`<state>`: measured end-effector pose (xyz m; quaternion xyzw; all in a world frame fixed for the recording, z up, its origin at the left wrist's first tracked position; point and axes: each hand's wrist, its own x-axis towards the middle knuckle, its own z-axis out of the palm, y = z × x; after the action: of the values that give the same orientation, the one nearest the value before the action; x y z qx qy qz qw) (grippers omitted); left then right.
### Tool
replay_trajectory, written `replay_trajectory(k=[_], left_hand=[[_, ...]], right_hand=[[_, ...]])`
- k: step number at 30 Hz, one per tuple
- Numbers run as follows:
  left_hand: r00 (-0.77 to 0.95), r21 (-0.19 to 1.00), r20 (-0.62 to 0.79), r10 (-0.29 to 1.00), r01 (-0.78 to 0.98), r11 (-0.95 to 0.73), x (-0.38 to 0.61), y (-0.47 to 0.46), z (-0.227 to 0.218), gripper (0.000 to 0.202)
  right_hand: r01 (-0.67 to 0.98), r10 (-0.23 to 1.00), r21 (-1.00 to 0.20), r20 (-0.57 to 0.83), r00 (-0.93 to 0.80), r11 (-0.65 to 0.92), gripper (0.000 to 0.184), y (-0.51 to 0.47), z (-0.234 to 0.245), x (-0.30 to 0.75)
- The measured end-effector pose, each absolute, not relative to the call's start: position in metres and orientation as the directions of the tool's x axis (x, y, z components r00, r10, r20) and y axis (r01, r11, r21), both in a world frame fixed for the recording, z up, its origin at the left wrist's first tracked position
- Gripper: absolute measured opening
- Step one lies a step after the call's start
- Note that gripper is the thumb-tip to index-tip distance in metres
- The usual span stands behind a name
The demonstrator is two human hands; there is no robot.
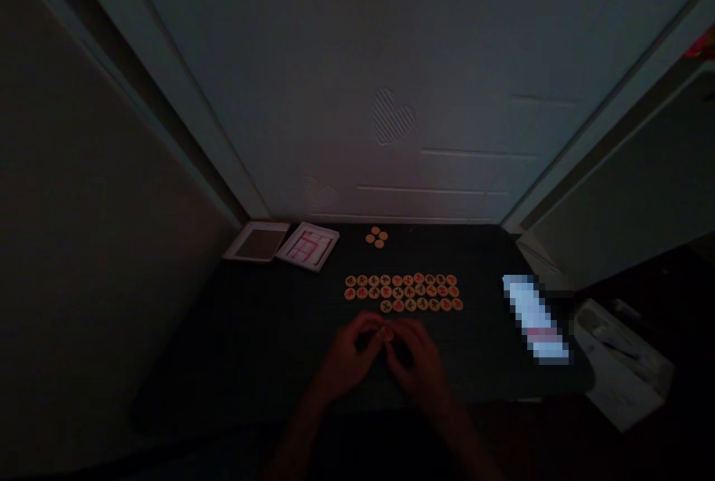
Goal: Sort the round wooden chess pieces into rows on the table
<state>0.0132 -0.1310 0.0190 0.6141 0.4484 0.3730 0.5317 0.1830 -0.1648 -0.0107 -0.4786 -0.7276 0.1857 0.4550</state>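
Between the fingertips of my left hand [353, 353] and my right hand [416, 356] is a round xiangqi piece [387, 333] with a red mark. Both hands are closed on it, low over the dark table. Just beyond them lie rows of xiangqi pieces [398, 292], pale discs with red or black characters, set side by side. The nearest row is shorter and begins farther right than the other two. Farther back sits a small cluster of pale discs [377, 237], with no characters that I can make out.
An open shallow box [230, 252] and a white box with a red pattern [309, 246] lie at the back left of the table [251, 339]. A bright, pixelated long object [533, 317] is on the right. Beyond the right edge stands a white container [625, 392]. A pale panel [313, 79] rises behind.
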Motion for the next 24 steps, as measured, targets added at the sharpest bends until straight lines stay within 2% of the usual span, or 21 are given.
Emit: replay_trajectory(k=[7, 15, 24], left_hand=[[0.319, 0.977, -0.027, 0.948, 0.21, -0.043, 0.0135, -0.1303, 0.0117, 0.017], [0.311, 0.97, -0.027, 0.95, 0.239, -0.051, 0.0137, -0.1277, 0.0135, 0.016], [0.334, 0.976, 0.005, 0.943, 0.202, -0.077, 0.0136, -0.1319, 0.0161, 0.018]], right_hand=[[0.525, 0.863, -0.697, 0.473, -0.177, 0.489, 0.039, -0.1664, -0.015, 0.1849], [0.532, 0.874, -0.705, 0.454, -0.17, 0.47, 0.033, -0.1675, -0.011, 0.1823], [0.524, 0.877, -0.716, 0.459, -0.143, 0.46, 0.034, -0.1658, -0.0077, 0.1829]])
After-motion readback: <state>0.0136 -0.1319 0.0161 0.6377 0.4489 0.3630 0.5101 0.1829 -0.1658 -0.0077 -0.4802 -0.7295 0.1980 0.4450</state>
